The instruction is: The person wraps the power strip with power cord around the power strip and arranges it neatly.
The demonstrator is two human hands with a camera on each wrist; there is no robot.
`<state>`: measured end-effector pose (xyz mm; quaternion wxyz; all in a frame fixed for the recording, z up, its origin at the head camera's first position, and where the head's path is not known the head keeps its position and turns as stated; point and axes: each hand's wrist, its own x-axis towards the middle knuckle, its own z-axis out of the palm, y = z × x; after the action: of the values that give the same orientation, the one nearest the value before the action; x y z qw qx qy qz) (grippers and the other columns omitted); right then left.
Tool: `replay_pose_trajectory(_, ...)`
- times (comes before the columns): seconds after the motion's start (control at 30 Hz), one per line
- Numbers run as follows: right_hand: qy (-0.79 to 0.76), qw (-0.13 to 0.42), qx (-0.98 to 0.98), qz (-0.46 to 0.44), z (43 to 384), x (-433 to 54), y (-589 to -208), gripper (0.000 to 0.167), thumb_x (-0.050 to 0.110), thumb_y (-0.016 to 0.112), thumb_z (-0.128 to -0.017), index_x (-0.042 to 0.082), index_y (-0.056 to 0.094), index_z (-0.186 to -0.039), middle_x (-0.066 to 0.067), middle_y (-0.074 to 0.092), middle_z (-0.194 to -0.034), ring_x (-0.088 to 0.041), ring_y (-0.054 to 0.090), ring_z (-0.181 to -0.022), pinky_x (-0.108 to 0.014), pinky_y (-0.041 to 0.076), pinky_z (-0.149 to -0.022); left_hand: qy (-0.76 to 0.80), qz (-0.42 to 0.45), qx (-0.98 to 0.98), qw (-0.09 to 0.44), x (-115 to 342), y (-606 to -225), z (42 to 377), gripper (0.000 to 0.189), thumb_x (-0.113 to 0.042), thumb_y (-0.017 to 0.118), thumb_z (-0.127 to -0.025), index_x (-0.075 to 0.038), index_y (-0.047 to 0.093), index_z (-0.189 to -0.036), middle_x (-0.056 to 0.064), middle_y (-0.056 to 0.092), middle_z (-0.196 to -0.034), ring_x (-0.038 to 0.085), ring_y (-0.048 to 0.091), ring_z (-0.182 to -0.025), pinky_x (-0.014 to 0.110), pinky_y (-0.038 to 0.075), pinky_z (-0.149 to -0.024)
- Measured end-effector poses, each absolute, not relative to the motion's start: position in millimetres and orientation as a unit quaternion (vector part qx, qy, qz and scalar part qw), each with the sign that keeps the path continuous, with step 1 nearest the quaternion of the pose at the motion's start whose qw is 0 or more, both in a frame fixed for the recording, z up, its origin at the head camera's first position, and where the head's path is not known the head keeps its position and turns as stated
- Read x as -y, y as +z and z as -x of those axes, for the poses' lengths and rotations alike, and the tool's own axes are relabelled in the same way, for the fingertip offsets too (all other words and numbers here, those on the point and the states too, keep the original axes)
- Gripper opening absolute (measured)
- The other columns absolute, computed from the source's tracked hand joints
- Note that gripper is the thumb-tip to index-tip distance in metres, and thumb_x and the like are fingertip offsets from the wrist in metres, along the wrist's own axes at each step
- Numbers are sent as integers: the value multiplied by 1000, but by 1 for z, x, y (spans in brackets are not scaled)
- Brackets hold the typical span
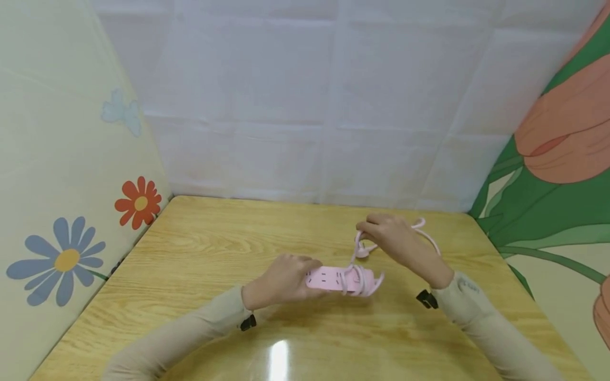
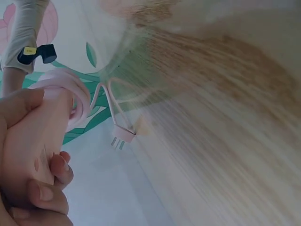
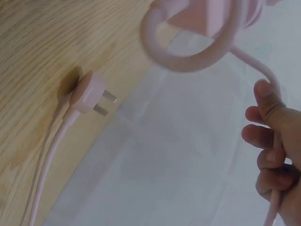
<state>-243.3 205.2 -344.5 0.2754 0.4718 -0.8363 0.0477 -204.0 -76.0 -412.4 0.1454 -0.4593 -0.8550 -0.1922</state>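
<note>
A pink power strip (image 1: 325,278) with several socket slots is gripped at one end by my left hand (image 1: 287,279). Loops of its pink cord (image 1: 363,280) wrap around the other end. My right hand (image 1: 392,237) holds a stretch of the cord up and to the right of the strip; in the right wrist view the cord (image 3: 274,141) runs through its curled fingers (image 3: 270,157). The pink plug (image 3: 89,94), its metal prongs bare, hangs or lies near the tabletop. In the left wrist view the plug (image 2: 124,133) shows beyond the wrapped strip (image 2: 35,132).
The wooden table (image 1: 229,233) spans the space beneath both hands. White cloth (image 1: 262,106) stands behind it, with flower-printed panels on the left and right. The loose cord (image 1: 431,241) curves behind the right wrist.
</note>
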Motion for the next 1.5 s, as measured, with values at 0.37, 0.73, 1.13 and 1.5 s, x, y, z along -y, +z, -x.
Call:
replay_pose_trajectory(0.37, 64, 328, 803, -494, 229, -183, -343, 26, -11, 81, -70, 3, 70, -89, -7, 63, -80, -19, 61, -67, -27, 53, -54, -156, 430, 875, 157, 72, -411, 206, 50, -52, 75, -82, -6, 71, -101, -1, 66, -77, 0, 46, -52, 8, 33, -42)
replay_pose_trajectory(0.73, 54, 353, 792, -495, 214, -167, -342, 23, -6, 83, -68, 3, 70, -84, -6, 66, -77, -20, 60, -66, -28, 54, -55, -153, 404, 883, 180, 62, -407, 205, 45, -52, 78, -79, -10, 71, -94, -4, 63, -70, 1, 45, -49, 11, 30, -39)
replay_pose_trajectory(1.13, 59, 359, 790, -493, 201, -159, -348, 26, -8, 82, -66, 4, 70, -86, -6, 66, -77, -19, 58, -63, -26, 52, -52, -176, 377, 895, 163, 63, -403, 207, 43, -51, 78, -80, -10, 68, -87, -9, 54, -63, 0, 40, -47, 12, 30, -39)
replay_pose_trajectory(1.5, 137, 367, 779, -490, 187, -166, -346, 7, 4, 63, -90, 3, 69, -93, -6, 66, -78, -15, 60, -59, -25, 51, -49, -230, 353, 888, 187, 76, -398, 219, 48, -48, 76, -84, -3, 68, -98, -5, 57, -67, 2, 43, -47, 12, 34, -37)
